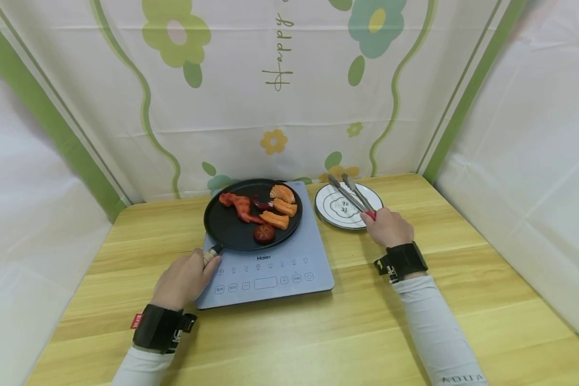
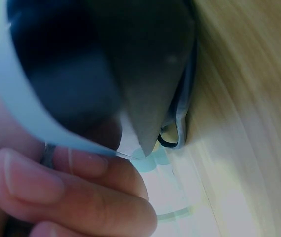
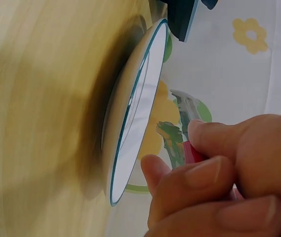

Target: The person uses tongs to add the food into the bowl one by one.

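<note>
My left hand [image 1: 184, 280] grips the handle [image 1: 211, 255] of a round black frying pan [image 1: 227, 228] on an induction cooker. Inside the pan lie a red, shrimp-like piece [image 1: 241, 206], several orange salmon-like pieces [image 1: 276, 219], a small dark red piece [image 1: 261, 203] and a round reddish-brown slice [image 1: 264, 234]. With its fingers curled round the red grips, my right hand [image 1: 391, 228] holds metal tongs [image 1: 352, 194]. Their parted tips extend over a white plate [image 1: 327, 213] with dark writing, and nothing is between them. In the right wrist view the plate [image 3: 140, 113] shows edge-on beside the tongs [image 3: 172, 140].
The grey-blue induction cooker [image 1: 313, 252] has its control panel along the near edge. Beneath everything is a wooden table [image 1: 289, 343]. A flower-printed white curtain [image 1: 222, 107] closes off the back, with white cloth [image 1: 535, 161] on both sides.
</note>
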`<move>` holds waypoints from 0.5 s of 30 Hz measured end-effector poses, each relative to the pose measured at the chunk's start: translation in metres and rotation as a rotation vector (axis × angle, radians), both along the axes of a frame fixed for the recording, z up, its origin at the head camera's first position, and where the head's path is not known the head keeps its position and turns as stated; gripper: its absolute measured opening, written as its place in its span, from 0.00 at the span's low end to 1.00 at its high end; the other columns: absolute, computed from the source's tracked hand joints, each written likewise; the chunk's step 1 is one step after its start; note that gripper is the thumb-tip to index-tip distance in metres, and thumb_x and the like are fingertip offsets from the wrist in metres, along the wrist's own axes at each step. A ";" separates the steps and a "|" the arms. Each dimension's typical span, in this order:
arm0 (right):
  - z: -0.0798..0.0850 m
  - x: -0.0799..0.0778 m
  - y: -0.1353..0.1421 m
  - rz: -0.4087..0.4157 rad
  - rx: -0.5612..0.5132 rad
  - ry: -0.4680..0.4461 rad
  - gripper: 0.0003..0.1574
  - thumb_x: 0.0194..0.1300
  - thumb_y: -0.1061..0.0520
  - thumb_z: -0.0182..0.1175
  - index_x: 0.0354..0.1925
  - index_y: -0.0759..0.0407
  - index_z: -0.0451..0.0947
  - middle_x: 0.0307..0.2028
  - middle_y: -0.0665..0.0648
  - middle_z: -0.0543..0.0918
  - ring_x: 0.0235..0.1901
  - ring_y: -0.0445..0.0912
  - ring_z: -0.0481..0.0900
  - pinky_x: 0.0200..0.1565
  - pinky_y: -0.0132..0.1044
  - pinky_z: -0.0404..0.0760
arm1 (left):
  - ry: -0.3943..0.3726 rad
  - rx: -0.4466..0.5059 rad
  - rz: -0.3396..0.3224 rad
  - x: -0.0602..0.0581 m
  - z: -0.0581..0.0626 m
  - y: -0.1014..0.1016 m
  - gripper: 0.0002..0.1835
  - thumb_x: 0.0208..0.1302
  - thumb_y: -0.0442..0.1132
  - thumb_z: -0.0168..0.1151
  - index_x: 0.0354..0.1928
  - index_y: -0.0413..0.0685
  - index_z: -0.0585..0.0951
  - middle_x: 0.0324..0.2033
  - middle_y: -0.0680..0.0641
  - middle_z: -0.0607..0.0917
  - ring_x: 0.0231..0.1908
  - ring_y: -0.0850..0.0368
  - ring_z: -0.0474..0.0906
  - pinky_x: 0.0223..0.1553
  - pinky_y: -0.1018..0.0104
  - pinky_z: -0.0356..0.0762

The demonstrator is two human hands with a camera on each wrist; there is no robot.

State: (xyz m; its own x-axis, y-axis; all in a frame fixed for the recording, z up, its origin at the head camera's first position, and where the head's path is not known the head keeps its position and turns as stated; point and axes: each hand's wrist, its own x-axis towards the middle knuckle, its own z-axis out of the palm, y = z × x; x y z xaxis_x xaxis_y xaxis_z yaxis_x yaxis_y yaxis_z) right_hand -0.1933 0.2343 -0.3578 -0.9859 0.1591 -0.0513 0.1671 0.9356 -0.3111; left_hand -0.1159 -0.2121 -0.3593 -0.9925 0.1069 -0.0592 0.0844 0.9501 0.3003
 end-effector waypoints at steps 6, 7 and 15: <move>-0.001 -0.001 -0.001 -0.009 0.006 -0.014 0.35 0.69 0.29 0.40 0.30 0.57 0.67 0.28 0.60 0.74 0.29 0.54 0.74 0.25 0.46 0.66 | -0.005 0.001 -0.001 0.000 0.000 0.000 0.25 0.71 0.58 0.46 0.37 0.40 0.69 0.22 0.47 0.67 0.23 0.54 0.66 0.23 0.62 0.60; -0.002 -0.001 -0.001 -0.009 0.007 -0.014 0.35 0.69 0.29 0.40 0.29 0.57 0.68 0.28 0.60 0.74 0.29 0.54 0.74 0.25 0.46 0.66 | -0.007 0.002 0.000 0.000 0.000 0.000 0.25 0.71 0.58 0.46 0.37 0.40 0.69 0.22 0.47 0.67 0.22 0.54 0.66 0.23 0.62 0.60; -0.006 -0.002 0.000 -0.018 0.005 -0.027 0.34 0.69 0.29 0.40 0.30 0.58 0.68 0.28 0.60 0.74 0.29 0.54 0.74 0.25 0.46 0.66 | -0.010 -0.004 0.003 0.000 0.001 0.001 0.25 0.71 0.59 0.46 0.38 0.39 0.69 0.22 0.47 0.67 0.23 0.54 0.67 0.23 0.62 0.60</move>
